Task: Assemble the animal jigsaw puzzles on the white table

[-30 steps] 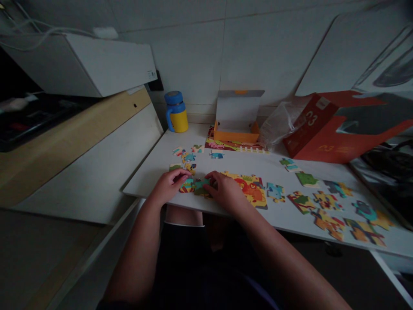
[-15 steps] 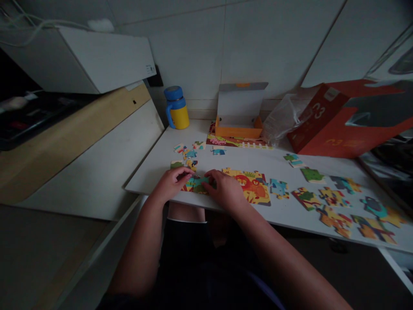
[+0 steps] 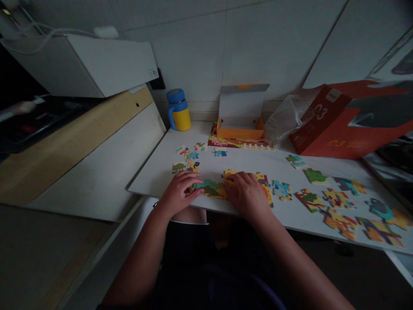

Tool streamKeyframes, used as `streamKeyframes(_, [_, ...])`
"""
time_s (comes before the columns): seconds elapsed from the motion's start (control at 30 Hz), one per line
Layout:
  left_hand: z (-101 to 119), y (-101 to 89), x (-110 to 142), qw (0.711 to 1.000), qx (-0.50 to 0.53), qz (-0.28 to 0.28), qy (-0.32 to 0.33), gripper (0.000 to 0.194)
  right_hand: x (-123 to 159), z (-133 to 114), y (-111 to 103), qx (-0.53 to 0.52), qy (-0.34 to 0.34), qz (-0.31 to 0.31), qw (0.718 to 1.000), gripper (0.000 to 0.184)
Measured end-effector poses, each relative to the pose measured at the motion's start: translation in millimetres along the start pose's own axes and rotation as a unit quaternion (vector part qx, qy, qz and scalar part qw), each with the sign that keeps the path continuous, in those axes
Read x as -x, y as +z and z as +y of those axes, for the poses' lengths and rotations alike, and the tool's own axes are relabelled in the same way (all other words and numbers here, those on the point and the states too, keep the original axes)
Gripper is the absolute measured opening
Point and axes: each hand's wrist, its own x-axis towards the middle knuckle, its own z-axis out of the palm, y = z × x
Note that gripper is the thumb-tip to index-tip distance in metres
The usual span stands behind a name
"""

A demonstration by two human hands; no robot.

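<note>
A partly joined jigsaw puzzle lies at the table's front edge. Its green and blue section shows between my hands. My left hand is at that section's left end, thumb and fingers apart, fingertips touching or just over it. Over the yellow and red lion section lies my right hand, fingers stretched flat and covering most of the lions. Several loose puzzle pieces are just beyond my left hand. A blue elephant piece sits farther back, and a light blue piece is right of the lion section.
Several more puzzle pieces spread along the table's right side. At the back stand a blue and yellow mug, an open orange box on a printed sheet, a clear plastic bag and a large red box.
My right hand has moved right, from the green and blue section onto the lion section. The two sections now look joined. My left hand has opened slightly at the left end.
</note>
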Motion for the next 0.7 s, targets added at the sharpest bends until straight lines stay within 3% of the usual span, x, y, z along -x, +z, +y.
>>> streamKeyframes(0.17, [11,9.1,-1,0.997,-0.036,-0.065,0.019,0.018,14,11,-2,0.059,0.017,-0.045,0.997,0.030])
streamKeyframes(0.7, [-6,7.4,-1,0.996,-0.025,-0.071,0.052,0.018,14,10,1,0.060,0.008,-0.030,0.998,0.027])
